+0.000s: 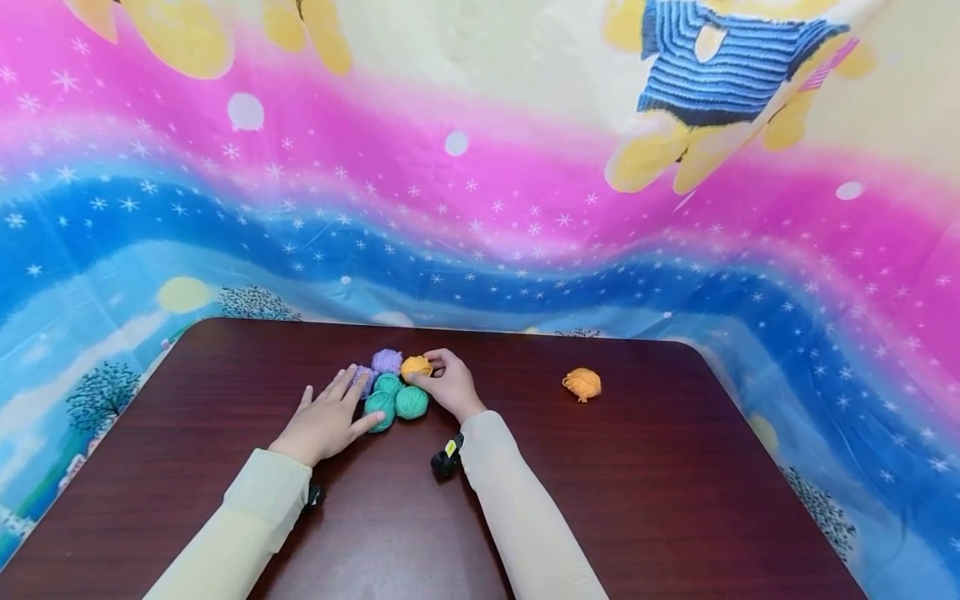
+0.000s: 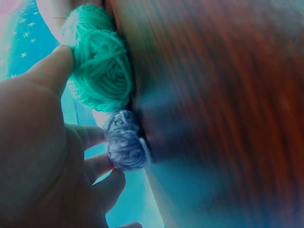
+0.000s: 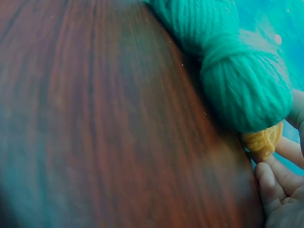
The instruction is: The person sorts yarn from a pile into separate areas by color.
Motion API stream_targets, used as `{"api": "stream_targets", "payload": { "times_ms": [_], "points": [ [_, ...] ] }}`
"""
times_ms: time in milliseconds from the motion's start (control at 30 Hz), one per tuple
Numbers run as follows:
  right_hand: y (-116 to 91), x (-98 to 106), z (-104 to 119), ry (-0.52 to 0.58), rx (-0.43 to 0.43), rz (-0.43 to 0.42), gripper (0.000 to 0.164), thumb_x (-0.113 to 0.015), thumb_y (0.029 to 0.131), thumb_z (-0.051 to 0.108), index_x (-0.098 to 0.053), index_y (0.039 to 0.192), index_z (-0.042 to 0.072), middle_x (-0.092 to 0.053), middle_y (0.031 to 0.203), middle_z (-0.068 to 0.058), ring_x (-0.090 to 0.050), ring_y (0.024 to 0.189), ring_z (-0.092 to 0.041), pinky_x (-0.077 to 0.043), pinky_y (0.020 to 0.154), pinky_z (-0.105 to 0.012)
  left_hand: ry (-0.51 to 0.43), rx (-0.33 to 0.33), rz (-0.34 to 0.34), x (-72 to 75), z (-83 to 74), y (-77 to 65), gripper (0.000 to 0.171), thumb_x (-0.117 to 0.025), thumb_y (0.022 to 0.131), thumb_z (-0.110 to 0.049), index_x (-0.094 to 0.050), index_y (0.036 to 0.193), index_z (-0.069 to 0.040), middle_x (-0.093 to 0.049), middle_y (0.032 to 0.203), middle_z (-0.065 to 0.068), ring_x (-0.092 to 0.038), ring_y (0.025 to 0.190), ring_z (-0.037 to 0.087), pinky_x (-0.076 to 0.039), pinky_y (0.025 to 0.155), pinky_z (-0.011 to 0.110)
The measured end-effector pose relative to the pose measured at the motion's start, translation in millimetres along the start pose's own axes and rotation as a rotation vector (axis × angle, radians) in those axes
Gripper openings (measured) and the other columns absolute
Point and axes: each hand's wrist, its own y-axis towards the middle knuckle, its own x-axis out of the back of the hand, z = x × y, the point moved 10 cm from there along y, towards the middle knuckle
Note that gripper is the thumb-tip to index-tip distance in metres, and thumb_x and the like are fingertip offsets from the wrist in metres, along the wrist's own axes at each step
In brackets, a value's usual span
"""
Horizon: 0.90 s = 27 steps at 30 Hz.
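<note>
Head view: left hand partly hid a lavender yarn ball. Right wrist: green yarn ball blocked part of yellow yarn ball; top edge cropped second green ball; tabletop blurred.

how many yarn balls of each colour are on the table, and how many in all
Green balls: 3
Purple balls: 2
Yellow-orange balls: 2
Total: 7
</note>
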Motion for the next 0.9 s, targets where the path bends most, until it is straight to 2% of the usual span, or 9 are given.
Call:
{"api": "stream_targets", "payload": {
  "times_ms": [267, 633, 900],
  "points": [
    [-3.3, 3.4, 2.2, -0.006, 0.013, -0.080, 0.043, -0.085, 0.083, 0.023, -0.068, 0.120, 0.009, -0.067, 0.108, -0.005, -0.058, 0.093, -0.018, -0.051, 0.084, -0.034, -0.007, -0.008, -0.002, 0.7, -2.6, -0.6, 0.080, -0.051, 0.103, -0.054, -0.030, 0.158, 0.000, -0.021, 0.164, 0.027, -0.021, 0.151, 0.044, -0.014, 0.113, 0.074],
    [-6.3, 7.7, 3.7, 0.015, 0.049, -0.128, 0.042, -0.087, 0.082, 0.022, -0.068, 0.117, 0.008, -0.066, 0.105, -0.005, -0.059, 0.091, -0.019, -0.053, 0.082, -0.033, -0.001, -0.007, -0.006, 0.7, -1.8, -1.1, 0.080, -0.051, 0.103, -0.054, -0.030, 0.159, -0.001, -0.021, 0.164, 0.026, -0.021, 0.151, 0.043, -0.014, 0.114, 0.074],
    [-6.6, 10.8, -2.7, 0.114, 0.031, -0.178, 0.035, -0.086, 0.082, 0.013, -0.068, 0.112, 0.009, -0.062, 0.100, -0.005, -0.060, 0.090, -0.017, -0.054, 0.082, -0.030, -0.006, -0.005, 0.000, 0.5, -1.5, -2.2, 0.080, -0.051, 0.102, -0.054, -0.030, 0.159, -0.001, -0.020, 0.164, 0.026, -0.020, 0.151, 0.044, -0.013, 0.114, 0.073]
  ]
}}
